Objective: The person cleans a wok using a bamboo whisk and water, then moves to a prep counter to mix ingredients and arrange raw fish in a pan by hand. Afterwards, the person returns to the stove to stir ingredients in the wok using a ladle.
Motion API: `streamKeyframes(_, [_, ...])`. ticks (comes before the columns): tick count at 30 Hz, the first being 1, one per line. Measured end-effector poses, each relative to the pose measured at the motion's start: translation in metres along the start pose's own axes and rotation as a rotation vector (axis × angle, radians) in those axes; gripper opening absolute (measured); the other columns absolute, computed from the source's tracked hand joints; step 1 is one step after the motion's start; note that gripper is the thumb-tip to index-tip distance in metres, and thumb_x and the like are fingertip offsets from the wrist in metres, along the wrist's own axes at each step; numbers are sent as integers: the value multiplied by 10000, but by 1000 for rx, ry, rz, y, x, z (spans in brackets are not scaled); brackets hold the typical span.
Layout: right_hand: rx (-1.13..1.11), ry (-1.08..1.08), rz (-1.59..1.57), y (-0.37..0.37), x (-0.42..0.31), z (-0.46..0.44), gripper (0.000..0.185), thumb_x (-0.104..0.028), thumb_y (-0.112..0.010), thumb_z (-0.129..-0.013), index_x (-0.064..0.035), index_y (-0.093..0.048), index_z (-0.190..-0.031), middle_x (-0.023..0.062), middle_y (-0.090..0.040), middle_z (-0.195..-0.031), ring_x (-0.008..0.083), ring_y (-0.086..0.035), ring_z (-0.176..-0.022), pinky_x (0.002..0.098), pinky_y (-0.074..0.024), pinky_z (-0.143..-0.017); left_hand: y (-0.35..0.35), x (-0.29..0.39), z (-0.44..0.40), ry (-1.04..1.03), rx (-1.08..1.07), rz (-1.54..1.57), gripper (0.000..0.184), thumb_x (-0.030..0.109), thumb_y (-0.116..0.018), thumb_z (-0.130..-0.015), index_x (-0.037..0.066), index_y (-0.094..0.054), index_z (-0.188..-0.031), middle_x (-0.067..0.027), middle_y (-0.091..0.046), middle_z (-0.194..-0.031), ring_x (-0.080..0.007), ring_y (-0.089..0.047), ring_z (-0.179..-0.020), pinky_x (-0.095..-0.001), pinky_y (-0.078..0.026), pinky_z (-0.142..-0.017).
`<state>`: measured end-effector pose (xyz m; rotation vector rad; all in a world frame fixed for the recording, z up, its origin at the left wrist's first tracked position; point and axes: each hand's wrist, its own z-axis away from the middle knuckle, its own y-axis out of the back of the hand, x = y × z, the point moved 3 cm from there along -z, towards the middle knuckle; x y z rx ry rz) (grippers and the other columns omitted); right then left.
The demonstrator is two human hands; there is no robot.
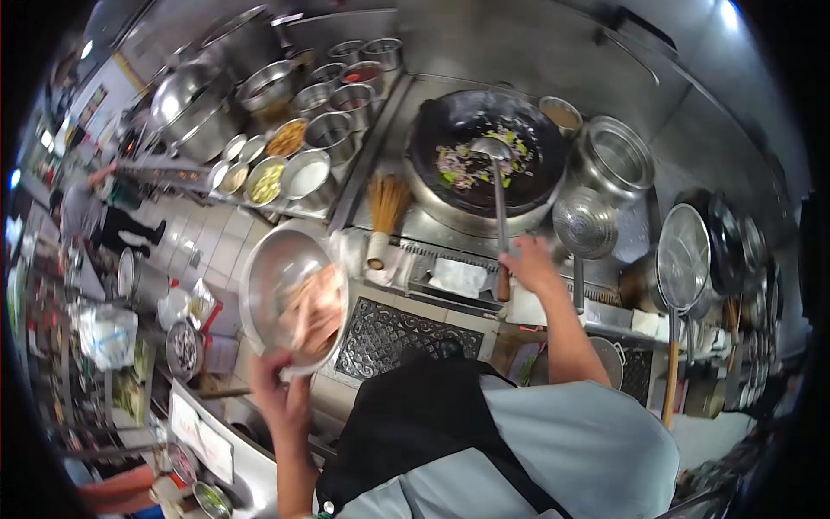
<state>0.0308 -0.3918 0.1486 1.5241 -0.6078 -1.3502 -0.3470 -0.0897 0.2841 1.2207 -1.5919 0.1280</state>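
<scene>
My left hand (281, 385) grips the near rim of a steel mixing bowl (259, 281), tilted towards me and held left of the stove. Pinkish-orange slices (316, 311), perhaps raw meat or fish, lie in it, somewhat blurred. A black wok (437, 195) on the burner contains chopped purple and green vegetables (462, 169). The head of a ladle (494, 149) rests among them, its wooden-ended handle pointing at me. Beside that handle is my right hand (532, 264), fingers extended and apart, fingertips at or against the shaft; exact contact is unclear.
Metal containers of ingredients (307, 177) crowd the left counter, beside a bamboo brush (387, 208). Right of the wok stand a steel pot (618, 160), a perforated skimmer (586, 223) and a mesh strainer (683, 255). Another person (86, 212) stands at the far left.
</scene>
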Motion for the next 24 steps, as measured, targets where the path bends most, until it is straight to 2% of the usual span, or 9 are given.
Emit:
streamKeyframes(2, [-98, -131, -296, -40, 34, -3, 581, -400, -726, -915, -30, -577, -1337, 264, -614, -1248, 415, -665, -1117, 491, -534, -984, -79, 22, -61, 7, -148, 142, 157, 50, -649, -915, 5, -571, -1043, -64, -495, -1017, -181, -560, -941, -298, -453, -854])
streamKeyframes(5, [-425, -369, -1078, -56, 26, 19, 546, -361, -699, -967, -36, -505, -1360, 188, -673, -1089, 310, -713, -1026, 485, -579, -817, -207, 20, -130, 181, -337, 665, 266, 263, -506, -1103, 17, -444, -1182, -210, -715, -1004, -253, -714, -823, -381, -561, -791])
streamKeyframes(6, [-466, -427, -1559, -53, 7, 27, 408, -284, -687, -988, -41, -494, -1253, 95, -645, -905, 193, -683, -762, 380, -540, -579, -245, 28, -149, 325, -345, 810, 322, 356, -523, -1098, 42, -467, -1139, -164, -684, -946, -240, -710, -799, -367, -561, -727])
streamKeyframes(8, [-296, -380, -1540, -59, 21, 16, 334, -252, -682, -996, -50, -483, -1173, 45, -581, -800, 138, -578, -623, 317, -460, -483, -320, 11, -185, 682, -491, 1035, 573, 583, -399, -1087, 50, -447, -1291, -199, -693, -976, -287, -702, -806, -387, -561, -738])
streamKeyframes(9, [-215, -358, -1521, -60, 26, 11, 303, -236, -679, -1000, -54, -477, -1133, 20, -550, -747, 111, -526, -553, 286, -420, -436, -351, 3, -205, 984, -613, 1036, 644, 626, -315, -1086, 58, -413, -1373, -183, -692, -977, -262, -692, -819, -362, -555, -702])
streamKeyframes(11, [-193, -387, -1511, -19, 15, 26, 289, -229, -680, -1005, -64, -465, -1107, -9, -468, -680, 72, -401, -465, 277, -345, -369, -394, -9, -232, 1222, -554, 1264, 690, 646, -275, -1079, 34, -459, -1340, -158, -671, -931, -228, -675, -804, -335, -544, -647])
streamKeyframes(17, [-282, -318, -1398, 31, 47, 69, 208, -159, -621, -1024, -73, -486, -1156, -10, -496, -699, 74, -438, -477, 271, -370, -398, -365, 40, -287, 877, -897, 1751, 717, 676, -311, -1057, 23, -567, -1205, -100, -648, -880, -183, -618, -701, -305, -534, -606])
streamKeyframes(21, [-284, -259, -1130, 43, 39, 61, 161, -120, -590, -1018, -38, -511, -1132, -13, -474, -635, 85, -442, -449, 279, -411, -405, -415, -12, -285, 1004, -581, 1259, 790, 716, -286, -1041, -2, -560, -1227, -132, -677, -928, -217, -656, -738, -291, -537, -627])
streamKeyframes(24, [-443, -303, -1300, 28, 27, 53, 275, -256, -629, -1045, -43, -500, -1161, -5, -470, -632, 90, -435, -439, 268, -406, -391, -369, -38, -277, 851, -724, 1348, 853, 793, -258, -996, 50, -455, -1365, -164, -678, -940, -286, -664, -761, -387, -558, -699])
